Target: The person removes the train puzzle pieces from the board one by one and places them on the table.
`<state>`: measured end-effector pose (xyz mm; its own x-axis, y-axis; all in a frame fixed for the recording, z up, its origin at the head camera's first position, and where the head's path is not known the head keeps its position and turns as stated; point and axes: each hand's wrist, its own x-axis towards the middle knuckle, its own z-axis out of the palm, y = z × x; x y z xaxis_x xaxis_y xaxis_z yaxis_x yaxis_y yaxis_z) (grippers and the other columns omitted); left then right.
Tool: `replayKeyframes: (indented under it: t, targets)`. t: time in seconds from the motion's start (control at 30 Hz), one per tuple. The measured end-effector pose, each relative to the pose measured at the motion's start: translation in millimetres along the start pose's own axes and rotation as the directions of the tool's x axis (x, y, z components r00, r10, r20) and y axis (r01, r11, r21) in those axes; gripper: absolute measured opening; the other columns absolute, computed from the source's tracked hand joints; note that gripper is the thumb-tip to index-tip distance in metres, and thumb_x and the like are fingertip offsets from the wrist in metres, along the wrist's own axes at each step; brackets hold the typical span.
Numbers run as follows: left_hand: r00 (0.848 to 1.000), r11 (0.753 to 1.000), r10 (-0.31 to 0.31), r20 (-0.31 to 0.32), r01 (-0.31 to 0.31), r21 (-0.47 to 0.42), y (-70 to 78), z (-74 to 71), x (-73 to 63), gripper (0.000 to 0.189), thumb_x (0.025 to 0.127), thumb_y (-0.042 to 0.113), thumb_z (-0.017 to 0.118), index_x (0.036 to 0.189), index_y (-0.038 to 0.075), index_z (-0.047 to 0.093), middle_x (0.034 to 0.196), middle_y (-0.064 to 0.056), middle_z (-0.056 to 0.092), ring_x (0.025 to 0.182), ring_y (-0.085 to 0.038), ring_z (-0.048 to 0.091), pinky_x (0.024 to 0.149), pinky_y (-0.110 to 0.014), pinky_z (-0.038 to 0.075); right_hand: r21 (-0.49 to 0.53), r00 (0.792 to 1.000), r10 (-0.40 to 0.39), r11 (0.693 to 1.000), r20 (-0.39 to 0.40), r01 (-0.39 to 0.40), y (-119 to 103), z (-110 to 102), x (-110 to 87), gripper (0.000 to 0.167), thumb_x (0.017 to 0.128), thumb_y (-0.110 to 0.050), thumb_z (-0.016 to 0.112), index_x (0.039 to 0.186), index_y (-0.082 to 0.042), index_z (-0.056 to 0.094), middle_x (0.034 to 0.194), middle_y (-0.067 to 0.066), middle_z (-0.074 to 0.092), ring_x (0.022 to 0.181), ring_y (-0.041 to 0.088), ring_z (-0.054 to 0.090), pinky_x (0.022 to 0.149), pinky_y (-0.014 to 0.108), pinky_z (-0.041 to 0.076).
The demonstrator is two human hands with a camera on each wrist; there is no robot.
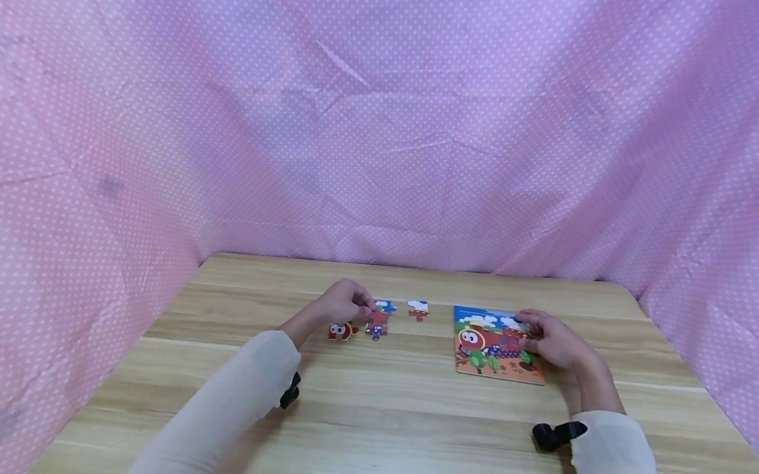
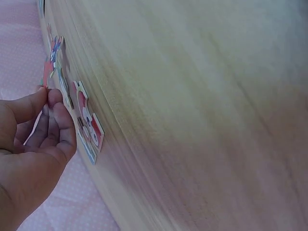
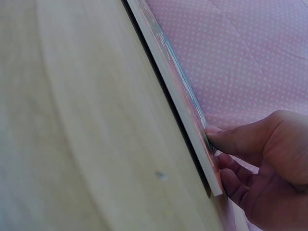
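Observation:
Thumb and forefinger of my left hand [image 1: 347,302] pinch a red and purple jigsaw piece [image 1: 377,325], left of the table's middle. Just behind it lies a piece with sky and cloud [image 1: 384,306]. A piece with a red cartoon face [image 1: 341,331] is beneath and in front of that hand; the left wrist view shows this face piece [image 2: 91,120] flat on the wood. My right hand [image 1: 555,338] grips the right edge of a square picture puzzle board [image 1: 492,364], its thumb on top. In the right wrist view, fingertips meet the side of the board [image 3: 180,96].
Another cloud-and-red piece [image 1: 418,309] lies between the left hand and the board. The wooden table [image 1: 378,425] runs back to a pink dotted cloth [image 1: 375,157] that hangs behind and at both sides. Black straps [image 1: 555,436] sit at the wrists.

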<state>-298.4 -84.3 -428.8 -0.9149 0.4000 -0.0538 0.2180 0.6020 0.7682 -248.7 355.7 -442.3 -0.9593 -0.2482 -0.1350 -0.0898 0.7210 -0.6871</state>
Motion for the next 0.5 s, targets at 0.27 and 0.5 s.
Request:
replayKeyframes:
  t: [0.27,0.5]
  targets:
    - [0.996,0.991,0.073,0.05,-0.078,0.107,-2.8,1.4,1.3,0.014,0.096,0.0,0.069,0.091,0.011,0.076,0.087,0.003,0.07,0.084,-0.013,0.063,0.079,-0.029,0.054,-0.019,1.0,0.002,1.0,0.0,-0.002,-1.4,0.4,-1.4,0.049,0.103,-0.006,0.058,0.15,0.001,0.046,0.162,0.026,0.028,0.141,0.054,0.031,0.112,0.071,0.024]
    - [0.995,0.983,0.076,0.07,-0.087,0.16,-1.3,2.4,0.5,0.013,0.096,0.002,0.069,0.09,0.01,0.076,0.085,0.004,0.07,0.083,-0.011,0.062,0.08,-0.029,0.053,-0.017,1.0,0.0,1.0,-0.003,0.0,-1.3,0.2,-1.1,0.049,0.103,-0.005,0.058,0.15,0.002,0.046,0.161,0.026,0.028,0.141,0.053,0.032,0.112,0.071,0.024]
